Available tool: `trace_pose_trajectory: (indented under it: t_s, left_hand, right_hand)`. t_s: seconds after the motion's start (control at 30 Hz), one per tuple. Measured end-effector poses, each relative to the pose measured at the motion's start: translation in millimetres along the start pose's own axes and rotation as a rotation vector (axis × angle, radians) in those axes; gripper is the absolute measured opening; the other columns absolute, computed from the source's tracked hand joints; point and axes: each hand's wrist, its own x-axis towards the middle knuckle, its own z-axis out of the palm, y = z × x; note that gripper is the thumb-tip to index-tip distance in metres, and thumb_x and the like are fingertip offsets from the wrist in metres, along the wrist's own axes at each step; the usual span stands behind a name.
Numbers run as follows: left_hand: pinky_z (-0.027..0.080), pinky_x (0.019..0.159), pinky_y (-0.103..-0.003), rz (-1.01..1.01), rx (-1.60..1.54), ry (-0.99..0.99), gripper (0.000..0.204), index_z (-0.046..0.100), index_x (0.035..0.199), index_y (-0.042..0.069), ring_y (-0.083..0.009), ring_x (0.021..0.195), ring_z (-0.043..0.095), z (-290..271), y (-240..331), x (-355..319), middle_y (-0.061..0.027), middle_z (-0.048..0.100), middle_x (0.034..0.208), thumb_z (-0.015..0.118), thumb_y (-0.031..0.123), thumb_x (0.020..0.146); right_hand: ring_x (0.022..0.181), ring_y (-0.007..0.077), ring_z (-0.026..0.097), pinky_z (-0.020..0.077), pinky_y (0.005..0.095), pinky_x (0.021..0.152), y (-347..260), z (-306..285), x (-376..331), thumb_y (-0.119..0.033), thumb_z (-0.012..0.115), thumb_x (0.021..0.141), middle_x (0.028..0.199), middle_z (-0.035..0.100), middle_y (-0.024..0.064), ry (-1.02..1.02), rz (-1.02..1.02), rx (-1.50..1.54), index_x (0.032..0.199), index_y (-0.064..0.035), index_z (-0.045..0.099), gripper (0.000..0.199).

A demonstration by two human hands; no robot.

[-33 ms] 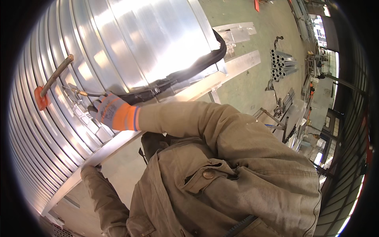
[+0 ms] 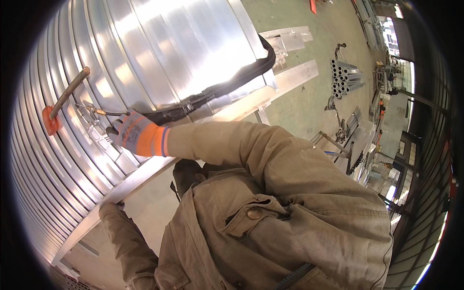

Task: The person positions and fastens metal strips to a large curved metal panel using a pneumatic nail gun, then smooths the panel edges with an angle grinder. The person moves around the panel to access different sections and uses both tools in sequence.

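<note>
- Shiny metal panels (image 2: 176,53) carry a hammer (image 2: 68,93).
- Near their closest edge, my right hand (image 2: 137,133) curls beside black hose (image 2: 223,90); grip unclear.
- My left hand is hidden.

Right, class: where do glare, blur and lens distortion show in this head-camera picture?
Head view: white glare washes out part of the ribbed metal surface; its ribs bow toward the black rim at left, as fisheye distortion does; the gloved right hand shows little blur.

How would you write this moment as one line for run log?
Right hand: gloved, at black hose, grip unclear | left hand: out of view | red-headed hammer: on ribbed metal panels
</note>
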Motion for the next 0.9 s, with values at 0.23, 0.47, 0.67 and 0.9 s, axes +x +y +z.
trace_pose_trajectory:
  t_s: [0.23, 0.47, 0.67, 0.9]
  left_hand:
    - [0.042, 0.07, -0.047, 0.101, -0.076, -0.066, 0.029, 0.06, 0.122, 0.021, -0.0228, 0.087, 0.057, 5, -3, 22, -0.0037, 0.06, 0.104, 0.061, 0.041, 0.102]
    - [0.042, 0.081, -0.052, 0.188, -0.19, -0.111, 0.039, 0.057, 0.131, 0.022, -0.0252, 0.101, 0.056, 17, -5, 29, -0.0046, 0.059, 0.117, 0.055, 0.049, 0.102]
    - [0.041, 0.091, -0.056, 0.213, -0.315, -0.153, 0.048, 0.054, 0.138, 0.024, -0.0272, 0.114, 0.056, 26, -16, 27, -0.0054, 0.058, 0.129, 0.05, 0.056, 0.103]
    - [0.041, 0.102, -0.061, 0.243, -0.515, -0.206, 0.058, 0.051, 0.147, 0.025, -0.0296, 0.128, 0.055, 35, -34, 26, -0.0062, 0.056, 0.142, 0.045, 0.064, 0.104]
  right_hand:
    - [0.139, 0.0369, 0.055, 0.0368, 0.0493, 0.121, -38, 30, -6, -0.034, 0.047, 0.107, 0.147, 0.063, 0.0162, 0.391, 0.43, 0.647, 0.145, -0.0166, 0.062, 0.045]
    - [0.145, 0.0377, 0.046, 0.0351, 0.0552, 0.119, -89, 73, -56, -0.038, 0.051, 0.104, 0.156, 0.055, 0.012, 0.442, 0.333, 0.27, 0.138, -0.0189, 0.065, 0.041]
    - [0.141, 0.0368, 0.05, 0.0354, 0.0536, 0.118, -93, 61, -57, -0.034, 0.056, 0.1, 0.151, 0.059, 0.0133, 0.421, 0.332, 0.23, 0.13, -0.0155, 0.07, 0.038]
    - [0.139, 0.0387, 0.053, 0.0382, 0.0543, 0.117, -92, 60, -53, -0.027, 0.059, 0.095, 0.144, 0.063, 0.0169, 0.452, 0.302, 0.256, 0.124, -0.0107, 0.071, 0.035]
